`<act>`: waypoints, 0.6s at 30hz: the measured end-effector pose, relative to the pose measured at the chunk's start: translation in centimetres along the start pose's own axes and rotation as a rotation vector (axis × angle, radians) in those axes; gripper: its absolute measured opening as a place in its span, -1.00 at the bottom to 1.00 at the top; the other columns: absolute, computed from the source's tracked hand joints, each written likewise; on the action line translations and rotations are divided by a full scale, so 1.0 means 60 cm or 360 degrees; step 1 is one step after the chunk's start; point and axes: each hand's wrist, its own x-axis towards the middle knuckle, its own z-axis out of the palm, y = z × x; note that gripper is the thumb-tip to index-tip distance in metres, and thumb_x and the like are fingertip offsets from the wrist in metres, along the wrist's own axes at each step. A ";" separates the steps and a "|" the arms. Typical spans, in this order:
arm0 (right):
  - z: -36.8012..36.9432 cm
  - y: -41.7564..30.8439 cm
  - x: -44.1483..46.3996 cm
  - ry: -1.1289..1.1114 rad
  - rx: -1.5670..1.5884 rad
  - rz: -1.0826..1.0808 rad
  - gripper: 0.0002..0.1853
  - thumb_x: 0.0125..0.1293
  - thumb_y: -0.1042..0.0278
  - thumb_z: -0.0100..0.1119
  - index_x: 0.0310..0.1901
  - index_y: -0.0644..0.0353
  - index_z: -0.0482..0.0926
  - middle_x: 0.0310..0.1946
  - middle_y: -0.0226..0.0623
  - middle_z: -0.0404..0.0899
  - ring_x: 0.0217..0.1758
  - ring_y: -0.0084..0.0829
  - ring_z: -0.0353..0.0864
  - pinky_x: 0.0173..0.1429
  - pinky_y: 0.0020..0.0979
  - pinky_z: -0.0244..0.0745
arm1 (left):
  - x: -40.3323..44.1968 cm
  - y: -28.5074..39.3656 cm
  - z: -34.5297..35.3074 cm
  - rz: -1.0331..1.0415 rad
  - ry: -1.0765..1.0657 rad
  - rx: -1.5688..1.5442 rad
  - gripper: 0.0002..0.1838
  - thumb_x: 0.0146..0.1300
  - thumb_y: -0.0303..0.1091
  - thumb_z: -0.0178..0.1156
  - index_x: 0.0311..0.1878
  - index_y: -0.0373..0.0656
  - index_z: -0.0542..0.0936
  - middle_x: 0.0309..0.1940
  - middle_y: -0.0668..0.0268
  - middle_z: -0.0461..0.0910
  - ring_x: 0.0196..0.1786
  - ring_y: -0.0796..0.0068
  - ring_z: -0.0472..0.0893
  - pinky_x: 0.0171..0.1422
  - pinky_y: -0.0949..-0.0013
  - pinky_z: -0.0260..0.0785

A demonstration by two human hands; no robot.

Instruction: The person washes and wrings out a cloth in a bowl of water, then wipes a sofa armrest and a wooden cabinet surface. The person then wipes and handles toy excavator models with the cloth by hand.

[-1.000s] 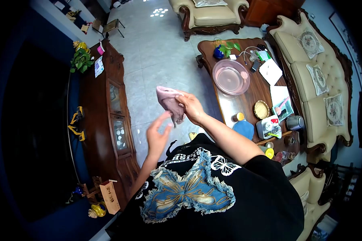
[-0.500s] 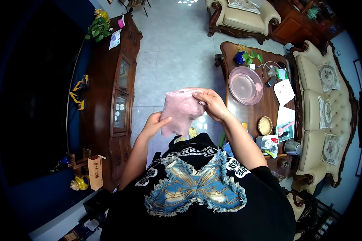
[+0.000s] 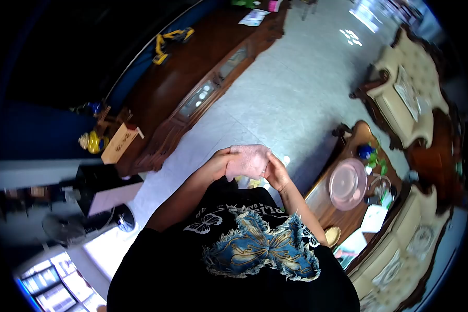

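Stretched between my two hands in front of my body is a pink cloth [image 3: 248, 160], folded into a small pad with a fluffy surface. My left hand [image 3: 218, 163] grips its left edge, the thumb lying over the front. On the right edge, my right hand [image 3: 276, 173] pinches the cloth, fingers mostly behind it. A translucent pinkish basin [image 3: 347, 184] stands on the wooden coffee table [image 3: 317, 200] to my right, apart from both hands.
A long wooden TV cabinet [image 3: 158, 93] runs along the left, bearing a yellow toy excavator [image 3: 164, 46] and a wooden box [image 3: 120, 143]. To the right are a cream armchair [image 3: 400, 99] and a cream sofa [image 3: 400, 249]. Near the lower left stands a fan [image 3: 65, 229].
My view has turned leftward, so the room appears rotated and the fan and window show. My hands have come closer together, and the cloth now looks smaller and more compact.
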 end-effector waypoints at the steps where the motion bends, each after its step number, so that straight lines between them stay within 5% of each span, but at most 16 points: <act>1: 0.015 0.005 0.017 0.0017 -0.0110 0.0051 -0.35 0.40 -0.04 0.28 0.41 0.03 0.33 0.27 -0.31 0.51 0.23 -0.39 0.60 0.20 -0.22 0.60 | -0.005 -0.010 -0.026 0.0013 -0.0046 -0.0048 -0.57 0.40 -0.50 0.16 0.31 -0.38 0.46 0.15 0.08 0.61 0.15 0.25 0.67 0.21 0.19 0.59; 4: 0.000 0.012 0.023 -0.0123 -0.0536 0.0072 -0.27 0.35 0.14 0.36 0.47 -0.06 0.21 0.24 -0.35 0.53 0.13 -0.48 0.61 -0.12 -0.46 0.58 | -0.047 -0.051 0.007 0.0203 0.0079 -0.0192 -0.54 0.38 -0.57 0.15 0.34 -0.39 0.41 0.13 0.08 0.61 0.15 0.20 0.67 0.23 0.17 0.60; 8: 0.040 -0.020 0.043 -0.0201 -0.0877 0.0164 -0.16 0.24 0.53 0.43 0.49 0.04 0.18 0.22 -0.18 0.56 0.13 -0.37 0.67 -0.08 -0.44 0.66 | -0.043 -0.087 -0.033 0.0261 0.0067 -0.0329 -0.55 0.40 -0.56 0.12 0.35 -0.33 0.42 0.17 0.08 0.59 0.19 0.16 0.65 0.30 0.11 0.55; 10: 0.027 -0.027 0.060 -0.0265 -0.0953 0.0163 -0.20 0.25 0.49 0.43 0.47 0.10 0.21 0.22 -0.14 0.56 0.17 -0.32 0.65 0.00 -0.35 0.68 | -0.024 -0.106 -0.051 0.0111 0.0087 -0.0382 -0.56 0.43 -0.52 0.12 0.35 -0.28 0.43 0.20 0.09 0.58 0.22 0.14 0.62 0.32 0.09 0.53; 13: 0.034 -0.044 0.066 -0.0295 -0.1123 0.0061 -0.34 0.30 0.45 0.37 0.39 0.34 0.32 0.19 -0.09 0.60 0.13 -0.21 0.69 0.12 -0.25 0.69 | 0.020 -0.137 -0.052 0.0309 0.0099 -0.0642 -0.57 0.44 -0.49 0.11 0.34 -0.28 0.44 0.23 0.07 0.57 0.23 0.11 0.62 0.32 0.07 0.54; 15: 0.035 -0.054 0.080 -0.0218 -0.0994 0.0227 -0.40 0.35 0.44 0.28 0.37 0.39 0.33 0.12 -0.09 0.63 0.04 -0.24 0.72 0.04 -0.24 0.71 | 0.040 -0.140 -0.050 0.0378 0.0045 -0.0787 -0.58 0.46 -0.45 0.10 0.35 -0.26 0.44 0.24 0.07 0.56 0.24 0.08 0.62 0.32 0.02 0.53; 18: 0.050 -0.067 0.113 -0.0241 -0.1357 0.0215 -0.45 0.36 0.44 0.22 0.35 0.37 0.36 0.04 -0.09 0.65 -0.06 -0.28 0.74 -0.08 -0.29 0.73 | 0.032 -0.113 -0.051 0.0300 0.0399 -0.0608 -0.60 0.48 -0.33 0.11 0.33 -0.15 0.46 0.22 0.11 0.57 0.21 0.12 0.61 0.24 -0.05 0.55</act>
